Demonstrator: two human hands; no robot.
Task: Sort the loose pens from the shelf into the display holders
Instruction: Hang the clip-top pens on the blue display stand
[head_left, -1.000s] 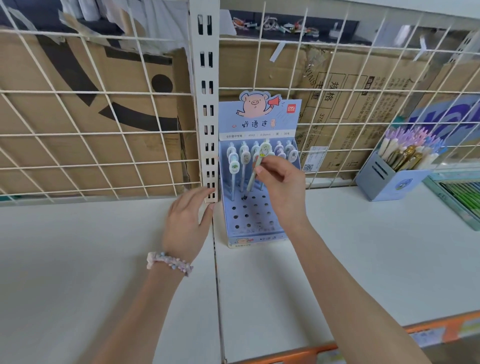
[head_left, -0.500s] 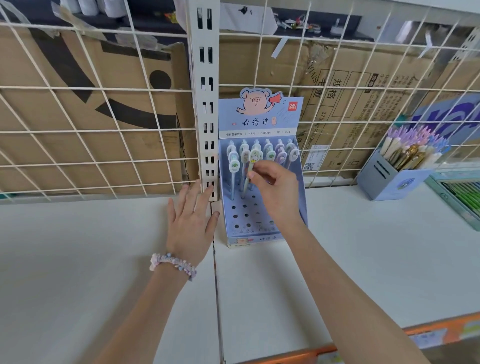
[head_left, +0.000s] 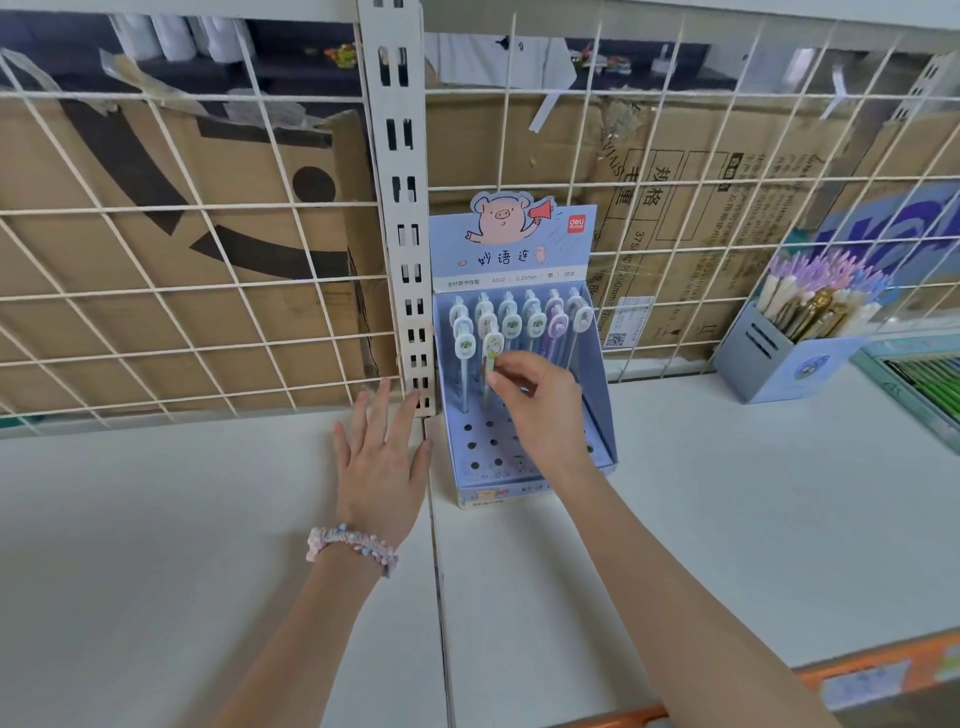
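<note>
**Head view: pen going into the pig display holder**

Head camera shows the right hand (head_left: 540, 410) pinching a pen (head_left: 491, 358) by its upper barrel between thumb and curled fingers, standing it in the display holder (head_left: 597, 415), third row back. Its tip seems seated in a hole, though the hand hides that. Next, I judge: let go, then fetch another loose pen. The left hand (head_left: 382, 462) lies flat on the shelf (head_left: 727, 493) beside the holder, fingers straight and spread, holding nothing.
</note>
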